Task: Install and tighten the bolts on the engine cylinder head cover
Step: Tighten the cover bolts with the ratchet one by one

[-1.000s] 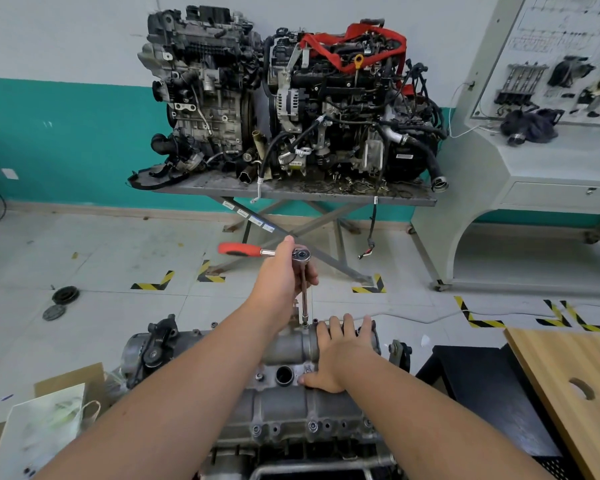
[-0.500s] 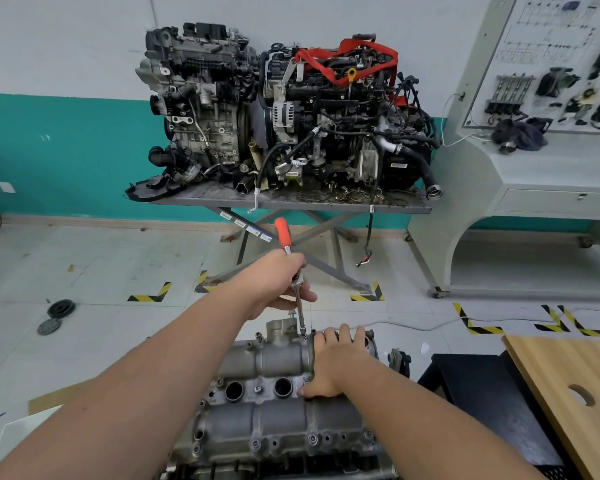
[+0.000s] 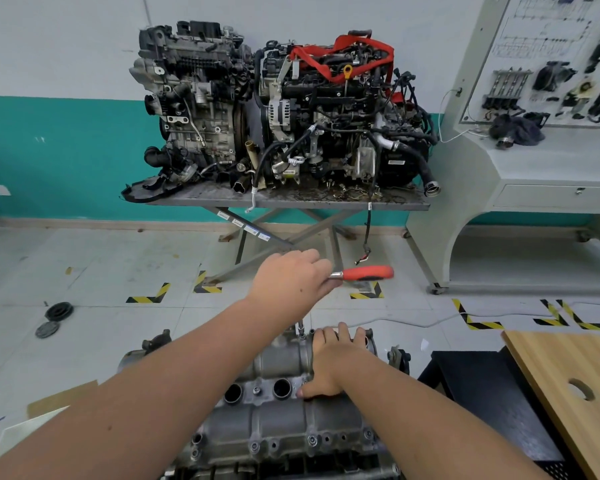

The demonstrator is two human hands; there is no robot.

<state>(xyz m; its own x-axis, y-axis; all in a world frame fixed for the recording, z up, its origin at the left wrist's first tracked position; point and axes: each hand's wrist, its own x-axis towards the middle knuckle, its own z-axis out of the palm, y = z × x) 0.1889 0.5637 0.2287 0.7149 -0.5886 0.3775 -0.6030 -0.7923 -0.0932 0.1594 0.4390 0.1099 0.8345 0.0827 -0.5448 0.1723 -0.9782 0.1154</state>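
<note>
Cylinder head cover of grey cast aluminium (image 3: 284,407) lay low centre, pressed by the flat right hand (image 3: 329,365). Left hand (image 3: 291,282) gripped the red-handled ratchet wrench (image 3: 364,273), swung from left to right since a second earlier, tightening a far-edge bolt.

Ratchet handle (image 3: 366,273): red. Cylinder head cover (image 3: 281,420): dull grey metal. Wall band (image 3: 59,154): teal. Floor markers (image 3: 148,295): yellow-black stripes. Strap (image 3: 340,53): red. Tabletop (image 3: 579,382): light wood.

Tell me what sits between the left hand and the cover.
The ratchet's extension bar runs down from the left hand to the cover, seen in head view.
</note>
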